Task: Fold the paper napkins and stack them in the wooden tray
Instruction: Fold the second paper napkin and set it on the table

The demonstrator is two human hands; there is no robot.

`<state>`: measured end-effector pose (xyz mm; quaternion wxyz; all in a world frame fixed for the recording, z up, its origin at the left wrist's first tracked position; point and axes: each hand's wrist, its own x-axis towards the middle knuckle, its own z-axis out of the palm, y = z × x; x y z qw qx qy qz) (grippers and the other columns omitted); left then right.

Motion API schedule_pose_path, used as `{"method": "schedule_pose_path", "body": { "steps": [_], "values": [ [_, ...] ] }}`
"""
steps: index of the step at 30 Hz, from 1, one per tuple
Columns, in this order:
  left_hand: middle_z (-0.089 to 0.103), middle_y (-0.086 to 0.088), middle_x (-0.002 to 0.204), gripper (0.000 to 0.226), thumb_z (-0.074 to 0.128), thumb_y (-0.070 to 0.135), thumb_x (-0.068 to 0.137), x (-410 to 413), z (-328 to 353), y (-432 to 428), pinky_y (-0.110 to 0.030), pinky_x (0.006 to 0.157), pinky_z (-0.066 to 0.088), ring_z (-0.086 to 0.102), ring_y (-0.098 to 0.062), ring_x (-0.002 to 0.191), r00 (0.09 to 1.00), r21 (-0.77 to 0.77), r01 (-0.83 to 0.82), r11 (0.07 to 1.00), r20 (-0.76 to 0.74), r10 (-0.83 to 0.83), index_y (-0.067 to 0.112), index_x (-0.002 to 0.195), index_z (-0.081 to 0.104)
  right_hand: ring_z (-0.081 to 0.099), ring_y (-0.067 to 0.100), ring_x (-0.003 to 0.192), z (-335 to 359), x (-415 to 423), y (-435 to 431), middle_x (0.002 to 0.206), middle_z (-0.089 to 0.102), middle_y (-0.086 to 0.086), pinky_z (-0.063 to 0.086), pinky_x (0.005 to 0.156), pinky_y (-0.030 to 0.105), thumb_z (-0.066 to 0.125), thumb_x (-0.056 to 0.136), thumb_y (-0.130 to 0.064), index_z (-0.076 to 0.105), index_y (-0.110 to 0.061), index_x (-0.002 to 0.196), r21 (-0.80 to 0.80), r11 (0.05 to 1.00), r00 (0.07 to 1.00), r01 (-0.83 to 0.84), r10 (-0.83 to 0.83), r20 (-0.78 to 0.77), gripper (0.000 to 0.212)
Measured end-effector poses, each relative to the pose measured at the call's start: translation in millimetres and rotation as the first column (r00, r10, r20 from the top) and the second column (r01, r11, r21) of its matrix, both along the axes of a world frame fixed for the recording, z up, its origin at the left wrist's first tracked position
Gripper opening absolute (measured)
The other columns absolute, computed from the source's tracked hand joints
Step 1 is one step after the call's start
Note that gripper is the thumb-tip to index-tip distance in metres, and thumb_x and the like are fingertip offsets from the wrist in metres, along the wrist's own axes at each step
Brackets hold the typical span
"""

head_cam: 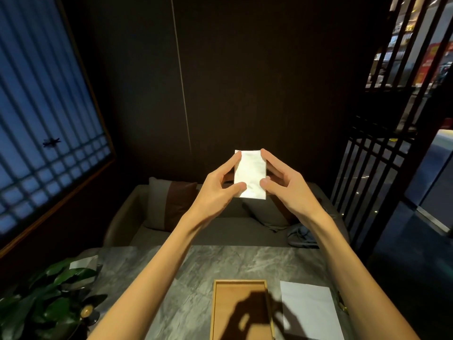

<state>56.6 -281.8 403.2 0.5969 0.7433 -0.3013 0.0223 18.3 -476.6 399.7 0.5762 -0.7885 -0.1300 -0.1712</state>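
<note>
A folded white paper napkin [250,174] is held upright in the air, well above the table and out in front of me. My left hand [218,190] pinches its left edge between thumb and fingers. My right hand [285,185] pinches its right edge the same way. Below, near the table's front, lies the wooden tray [215,310]; its floor shows only the shadow of my hands. To the right of the tray an unfolded white napkin [308,312] lies flat on the table.
The grey marble table [171,273] carries a leafy green plant [49,298] at its left front corner. Behind the table stands a sofa [157,212] with cushions. A dark slatted screen [372,168] rises at the right.
</note>
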Motion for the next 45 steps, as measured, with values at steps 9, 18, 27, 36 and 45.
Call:
{"method": "schedule_pose_path", "body": {
  "steps": [9,18,27,36,45],
  "values": [
    [0.056,0.031,0.130,0.056,0.066,0.008,0.093,-7.4,-43.5,10.0,-0.009,0.094,0.051,0.054,0.020,0.114,0.996,0.039,-0.056,0.998,-0.072,0.059,0.031,0.142,0.053,0.052,-0.014,0.118,-47.3,-8.1,13.2,0.133,0.054,-0.026,0.046,0.101,0.016,0.057,0.098,-0.006,0.053,-0.028,0.141,0.021,0.997,0.995,0.079,-0.078,-0.060,0.048],
    [0.048,-0.005,0.153,0.062,0.065,-0.004,0.090,-61.7,-244.7,22.9,-0.007,0.077,0.052,0.058,0.001,0.107,0.900,0.214,-0.100,0.972,-0.397,0.181,0.016,0.146,0.049,0.055,0.008,0.117,-246.2,-55.8,39.6,0.142,0.056,-0.002,0.047,0.095,0.020,0.055,0.092,0.005,0.058,-0.023,0.138,0.011,0.995,0.848,0.098,-0.078,-0.525,0.054],
    [0.060,-0.013,0.120,0.047,0.053,0.001,0.101,-150.5,-459.5,37.1,-0.006,0.084,0.042,0.057,-0.009,0.103,0.769,0.381,-0.049,0.923,-0.576,0.278,-0.002,0.147,0.043,0.067,0.015,0.103,-446.6,-146.3,73.3,0.125,0.066,0.015,0.051,0.074,0.009,0.053,0.095,0.007,0.067,-0.001,0.123,-0.045,0.951,0.574,0.305,-0.221,-0.789,0.032],
    [0.056,-0.022,0.139,0.045,0.060,-0.006,0.095,-159.5,-534.0,27.2,-0.022,0.104,0.046,0.057,-0.031,0.126,0.811,0.442,-0.104,0.891,-0.480,0.333,-0.005,0.139,0.052,0.061,0.026,0.110,-508.5,-149.0,87.4,0.123,0.067,0.016,0.050,0.087,0.026,0.049,0.089,-0.017,0.068,-0.001,0.122,-0.253,0.948,0.631,0.194,-0.318,-0.708,0.041],
    [0.056,-0.021,0.126,0.036,0.057,-0.007,0.094,-167.9,-546.3,29.8,-0.022,0.095,0.051,0.056,-0.030,0.118,0.760,0.500,-0.196,0.844,-0.466,0.452,0.002,0.129,0.058,0.064,0.026,0.095,-522.2,-158.9,83.1,0.103,0.067,0.014,0.055,0.077,0.032,0.053,0.089,-0.010,0.061,0.000,0.127,-0.312,0.916,0.615,0.250,-0.399,-0.680,0.040]
  ]
}}
